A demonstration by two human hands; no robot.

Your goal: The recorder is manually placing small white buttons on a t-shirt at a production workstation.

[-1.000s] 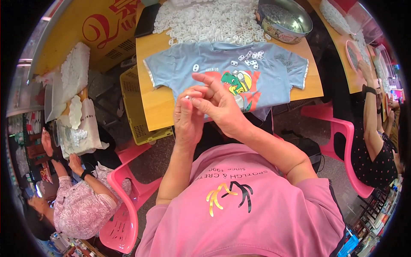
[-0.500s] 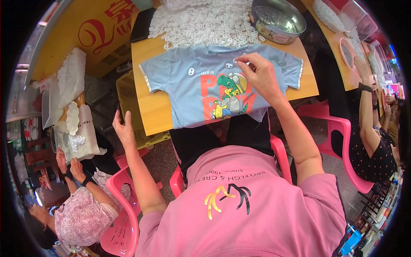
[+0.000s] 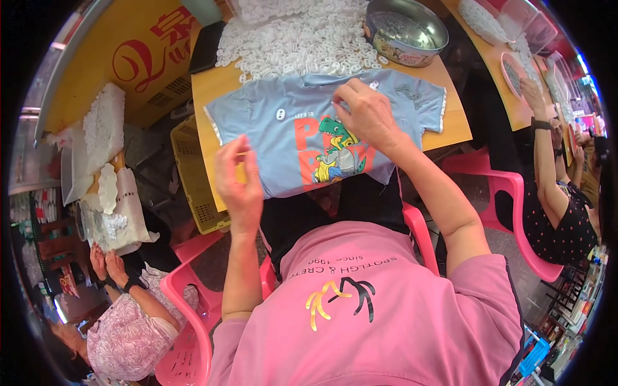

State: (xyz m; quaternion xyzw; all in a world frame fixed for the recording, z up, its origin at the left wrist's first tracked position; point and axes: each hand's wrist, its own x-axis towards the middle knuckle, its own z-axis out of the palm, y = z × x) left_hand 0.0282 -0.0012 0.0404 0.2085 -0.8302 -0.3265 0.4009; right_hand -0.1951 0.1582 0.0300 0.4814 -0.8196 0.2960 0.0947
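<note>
1. Head view: the right hand (image 3: 367, 112) rests on the chest of the light blue T-shirt (image 3: 290, 138), fingers curled and tips pressed to the cloth near the collar, apparently pinning it flat.
2. The left hand (image 3: 239, 180) hovers over the shirt's lower left edge, fingers loosely bunched; whether it pinches anything I cannot tell.
3. The shirt lies spread, print up, on the wooden desk (image 3: 212, 93), hem hanging over the near edge.
4. Beyond it sit a heap of small white pieces (image 3: 296, 38) and a round metal tin (image 3: 405, 29), within easy reach.

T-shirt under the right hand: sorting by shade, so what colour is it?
Light blue T-shirt with a green dinosaur print, head view.
</note>
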